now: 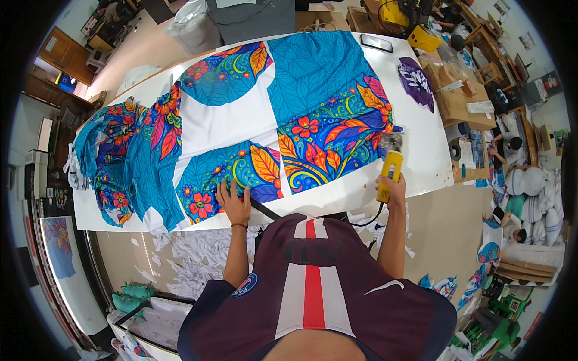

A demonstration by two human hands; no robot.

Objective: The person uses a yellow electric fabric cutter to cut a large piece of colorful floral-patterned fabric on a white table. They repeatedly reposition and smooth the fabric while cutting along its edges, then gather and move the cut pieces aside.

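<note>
A wide sheet of printed fabric (328, 141), teal with bright flowers and leaves and white unprinted areas, lies spread over the white table (430, 165). My left hand (235, 206) rests on its near part, fingers spread on a flowered piece. My right hand (394, 191) is wrapped round the yellow body of an electric fabric cutter (391, 168). The cutter's metal head is at the fabric's right edge; its blade is too small to make out. A black cord hangs from its lower end. More printed fabric (123, 156) lies bunched at the table's left end.
A phone (376, 43) and a purple cloth bundle (415, 83) lie at the far right of the table. Cardboard boxes (460, 102) stand beyond its right edge. White scraps (198, 259) litter the floor near me. Other people work at the far right.
</note>
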